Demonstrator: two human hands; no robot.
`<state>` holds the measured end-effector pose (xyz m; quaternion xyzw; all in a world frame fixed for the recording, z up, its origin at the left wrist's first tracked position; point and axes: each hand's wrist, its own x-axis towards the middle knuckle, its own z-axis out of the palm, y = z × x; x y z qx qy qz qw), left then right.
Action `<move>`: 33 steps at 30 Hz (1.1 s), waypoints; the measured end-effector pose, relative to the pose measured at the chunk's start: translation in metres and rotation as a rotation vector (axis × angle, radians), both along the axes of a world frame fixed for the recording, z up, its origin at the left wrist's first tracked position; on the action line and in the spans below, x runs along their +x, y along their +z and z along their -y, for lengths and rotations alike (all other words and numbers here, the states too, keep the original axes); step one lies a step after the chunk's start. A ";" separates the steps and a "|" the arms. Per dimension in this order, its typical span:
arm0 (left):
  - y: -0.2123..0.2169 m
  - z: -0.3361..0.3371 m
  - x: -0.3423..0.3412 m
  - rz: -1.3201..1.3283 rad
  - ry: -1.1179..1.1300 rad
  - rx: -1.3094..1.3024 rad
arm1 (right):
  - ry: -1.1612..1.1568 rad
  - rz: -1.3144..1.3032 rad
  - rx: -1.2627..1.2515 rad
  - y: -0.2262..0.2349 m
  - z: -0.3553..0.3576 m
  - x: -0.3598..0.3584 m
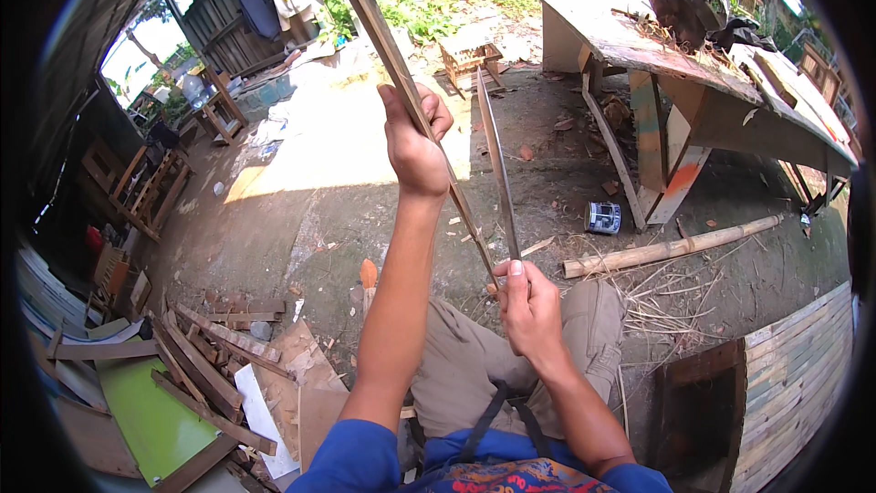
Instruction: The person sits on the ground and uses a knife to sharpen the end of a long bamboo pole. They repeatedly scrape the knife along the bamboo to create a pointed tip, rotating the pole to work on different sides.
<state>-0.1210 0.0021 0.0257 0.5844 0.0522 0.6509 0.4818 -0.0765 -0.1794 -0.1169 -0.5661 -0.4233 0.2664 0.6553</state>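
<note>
My left hand (pixel 415 146) is raised in front of me, its fingers closed around a long, narrow wooden strip (pixel 376 26). The strip slants from the top of the view down to beside my right hand (pixel 531 309). That hand grips a long knife (pixel 497 160) like a machete, its blade pointing up and away and its handle hidden in my fist. Strip and blade run close together near my right hand; whether they touch there, I cannot tell. Below them are my legs in khaki trousers (pixel 474 347).
A bamboo pole (pixel 675 245) and a can (pixel 603 217) lie right of my legs. Beyond stands a wooden workbench (pixel 584 14). Scrap boards (pixel 205 374) pile up at left, and a slatted panel (pixel 792 383) stands near right. A small wooden cage (pixel 470 59) sits ahead.
</note>
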 end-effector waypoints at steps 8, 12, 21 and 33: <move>0.001 0.007 -0.003 -0.005 -0.025 -0.036 | -0.038 0.097 0.053 -0.055 -0.001 -0.008; 0.001 -0.007 -0.006 0.008 -0.069 0.033 | -0.031 0.176 -0.472 -0.120 0.025 0.000; -0.002 -0.007 -0.012 0.001 -0.038 0.008 | 0.040 -0.166 0.285 0.031 0.029 -0.011; -0.006 -0.004 -0.013 -0.068 -0.012 0.041 | 0.034 -0.003 -0.123 -0.005 0.025 -0.016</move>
